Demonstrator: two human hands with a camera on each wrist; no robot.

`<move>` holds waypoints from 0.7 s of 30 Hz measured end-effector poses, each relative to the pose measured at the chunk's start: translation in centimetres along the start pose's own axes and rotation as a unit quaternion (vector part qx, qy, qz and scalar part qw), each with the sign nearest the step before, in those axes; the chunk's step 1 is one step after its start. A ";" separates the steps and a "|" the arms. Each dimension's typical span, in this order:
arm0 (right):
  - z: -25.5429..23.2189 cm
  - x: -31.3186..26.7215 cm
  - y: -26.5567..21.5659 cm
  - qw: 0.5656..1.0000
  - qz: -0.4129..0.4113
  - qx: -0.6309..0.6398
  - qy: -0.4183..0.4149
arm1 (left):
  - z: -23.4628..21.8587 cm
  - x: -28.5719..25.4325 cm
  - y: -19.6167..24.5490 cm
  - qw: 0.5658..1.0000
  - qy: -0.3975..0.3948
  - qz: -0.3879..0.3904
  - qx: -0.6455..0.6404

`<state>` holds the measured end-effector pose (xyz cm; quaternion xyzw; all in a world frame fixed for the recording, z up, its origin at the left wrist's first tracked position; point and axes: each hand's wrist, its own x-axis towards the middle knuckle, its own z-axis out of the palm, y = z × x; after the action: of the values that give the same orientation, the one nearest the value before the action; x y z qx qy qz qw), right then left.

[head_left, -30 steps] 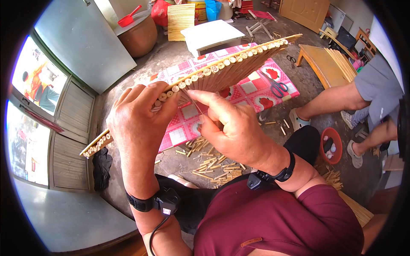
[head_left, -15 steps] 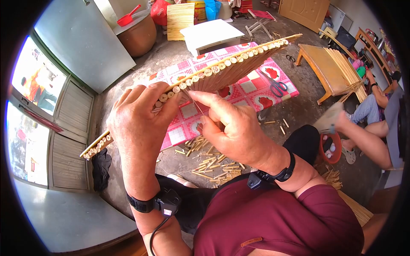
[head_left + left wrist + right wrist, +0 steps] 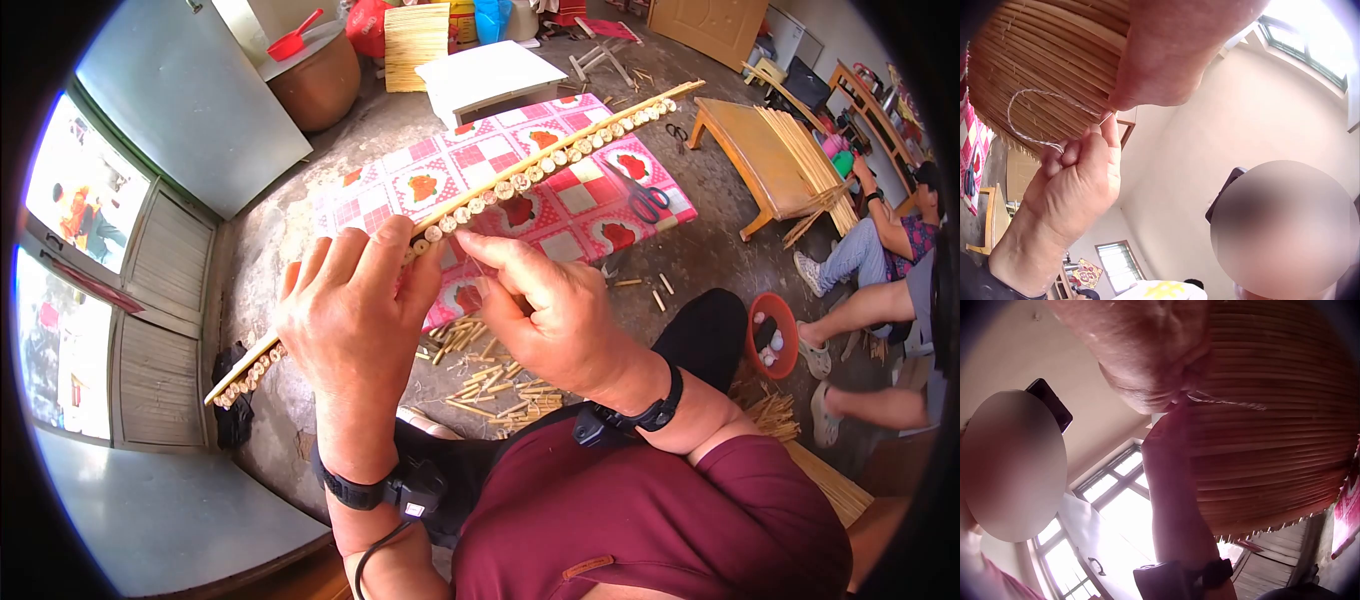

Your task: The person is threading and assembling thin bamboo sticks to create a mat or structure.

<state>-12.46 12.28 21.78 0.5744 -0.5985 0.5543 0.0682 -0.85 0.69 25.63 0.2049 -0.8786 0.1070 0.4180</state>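
Observation:
A panel of straw-coloured stalks [image 3: 520, 180] lies edge-on across the head view, a long thin strip along its top. The left hand [image 3: 355, 310] grips its near edge, fingers over the strip and thumb below. Just right of it, the right hand [image 3: 545, 310] pinches a thin thread, its index fingertip against the stalk ends. In the left wrist view, a twisted white cord [image 3: 1013, 112] loops from the right hand [image 3: 1075, 181] across the stalks [image 3: 1054, 56]. The cord [image 3: 1235, 403] also shows against the panel in the right wrist view. Whether a needle is held, I cannot tell.
Below the panel stands a table with a pink patterned cloth [image 3: 360, 205], scissors [image 3: 649, 205] on its right. Cut stalk pieces [image 3: 510, 395] litter the floor. A red basin [image 3: 773, 335], a wooden bench [image 3: 740, 150] and seated people [image 3: 890, 240] are at the right.
The panel has tipped, so less of its underside shows, and its near end is lower. Both hands have shifted slightly right, the left also down. At the right, another person's legs have moved.

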 end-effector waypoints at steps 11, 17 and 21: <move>0.8 -0.7 1.3 0.998 -0.013 -0.013 0.058 | 0.3 -0.4 0.5 1.000 0.004 0.014 0.012; 1.0 -0.8 1.6 0.995 0.028 0.058 0.082 | 0.2 -0.6 0.8 1.000 0.002 0.019 0.019; 1.3 -0.6 1.7 0.990 0.047 0.085 0.100 | 0.2 -1.0 1.1 1.000 0.002 0.018 0.019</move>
<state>-12.88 11.24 19.83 0.4912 -0.5653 0.6606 0.0527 -0.92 1.82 24.67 0.1971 -0.8789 0.1319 0.4138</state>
